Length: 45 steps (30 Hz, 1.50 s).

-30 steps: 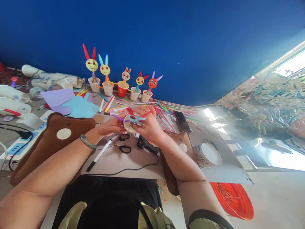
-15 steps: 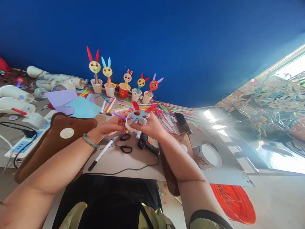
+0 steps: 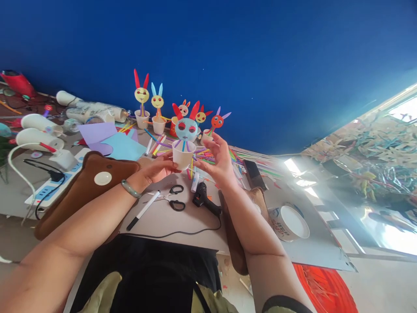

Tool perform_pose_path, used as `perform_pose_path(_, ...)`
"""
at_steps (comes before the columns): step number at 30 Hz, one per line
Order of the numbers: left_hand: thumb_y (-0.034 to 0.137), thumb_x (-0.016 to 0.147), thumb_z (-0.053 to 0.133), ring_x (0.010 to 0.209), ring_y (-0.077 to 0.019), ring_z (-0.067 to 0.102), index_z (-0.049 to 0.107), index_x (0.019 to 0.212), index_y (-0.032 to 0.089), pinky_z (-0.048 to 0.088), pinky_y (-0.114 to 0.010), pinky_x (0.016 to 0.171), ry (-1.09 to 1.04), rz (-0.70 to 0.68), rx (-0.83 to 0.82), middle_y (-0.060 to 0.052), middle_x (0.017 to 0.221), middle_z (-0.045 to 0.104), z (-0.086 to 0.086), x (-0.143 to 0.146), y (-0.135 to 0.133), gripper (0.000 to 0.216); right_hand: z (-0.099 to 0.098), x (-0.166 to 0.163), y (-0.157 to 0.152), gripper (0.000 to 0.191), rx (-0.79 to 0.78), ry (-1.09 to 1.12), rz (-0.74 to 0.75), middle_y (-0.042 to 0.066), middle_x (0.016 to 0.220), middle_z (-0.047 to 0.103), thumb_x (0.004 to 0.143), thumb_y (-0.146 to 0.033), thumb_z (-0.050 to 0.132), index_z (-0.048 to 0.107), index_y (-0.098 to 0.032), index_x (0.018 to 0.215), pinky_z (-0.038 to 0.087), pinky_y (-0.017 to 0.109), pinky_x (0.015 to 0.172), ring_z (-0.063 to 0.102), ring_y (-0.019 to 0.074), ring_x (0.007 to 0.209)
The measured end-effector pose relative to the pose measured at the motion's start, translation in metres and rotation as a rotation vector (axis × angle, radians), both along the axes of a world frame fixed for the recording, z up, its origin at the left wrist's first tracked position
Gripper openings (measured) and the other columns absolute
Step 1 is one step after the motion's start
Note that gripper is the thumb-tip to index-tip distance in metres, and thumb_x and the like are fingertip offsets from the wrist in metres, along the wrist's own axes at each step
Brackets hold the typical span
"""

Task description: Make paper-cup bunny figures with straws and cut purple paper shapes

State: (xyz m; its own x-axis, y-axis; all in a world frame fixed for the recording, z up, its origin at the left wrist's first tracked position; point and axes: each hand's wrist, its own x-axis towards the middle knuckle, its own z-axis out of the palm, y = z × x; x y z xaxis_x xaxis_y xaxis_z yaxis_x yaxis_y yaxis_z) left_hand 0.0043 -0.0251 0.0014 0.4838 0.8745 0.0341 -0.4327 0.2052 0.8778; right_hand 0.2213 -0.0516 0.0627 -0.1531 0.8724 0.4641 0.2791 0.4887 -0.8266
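A white paper cup (image 3: 183, 155) is raised over the table, upright, with a light blue rabbit face (image 3: 186, 130) standing out of it on a blue stem. The face has red ears and large red eyes. My left hand (image 3: 160, 169) grips the cup low on its left side, fingers closed around it. Just right of the cup, my right hand (image 3: 219, 158) is open, its thumb and fingers spread apart; contact with the thin purple arm there is unclear. Below lie scissors (image 3: 172, 198) with black handles, a black glue gun (image 3: 206, 198) and a white marker (image 3: 143, 210).
Several rabbit figures in cups (image 3: 142, 118) line the blue wall. Purple and light blue paper sheets (image 3: 124, 145) lie left, near a power strip (image 3: 54, 184) and brown cushion (image 3: 86, 182). Right are a phone (image 3: 255, 174) and paper bucket (image 3: 289, 222); a red basin (image 3: 322, 289) sits below.
The cup has turned upright, so the rabbit face now points toward me. My right hand has let go of it and spread its fingers. The view has shifted slightly left.
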Motion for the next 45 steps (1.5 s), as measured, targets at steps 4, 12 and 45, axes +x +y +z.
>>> perform_pose_path(4,0.022,0.062,0.081,0.095,-0.0227,0.068,0.072,0.112,0.018,0.055,-0.034,0.080,-0.002,0.014,-0.028,-0.008,0.105,0.075,0.002,0.001,-0.003,0.050,-0.025,-0.004,0.015,0.106,-0.144,-0.002,0.000,0.011,0.131,0.063,0.057,-0.058,0.092,0.042,-0.027,0.146,0.042,0.051,0.114,0.058,0.0309,0.128)
perform_pose_path(12,0.020,0.067,0.078,0.091,-0.0191,0.068,0.069,0.115,0.017,0.054,-0.033,0.082,0.022,-0.021,-0.041,-0.009,0.105,0.074,-0.005,0.004,0.001,0.048,-0.049,-0.018,0.019,0.060,-0.243,0.001,-0.026,0.010,0.109,0.073,0.061,-0.055,0.089,0.061,-0.020,0.101,0.051,0.049,0.100,0.067,0.0304,0.109)
perform_pose_path(45,0.008,0.068,0.067,0.074,-0.0077,0.057,0.054,0.077,0.020,0.048,-0.018,0.070,0.034,1.134,0.072,0.004,0.077,0.059,0.014,-0.016,0.033,0.020,-0.082,-0.024,0.027,0.103,-0.335,-0.102,-0.018,0.006,0.105,0.070,0.054,-0.031,0.087,0.042,-0.024,0.147,0.057,0.041,0.084,0.066,0.0246,0.096)
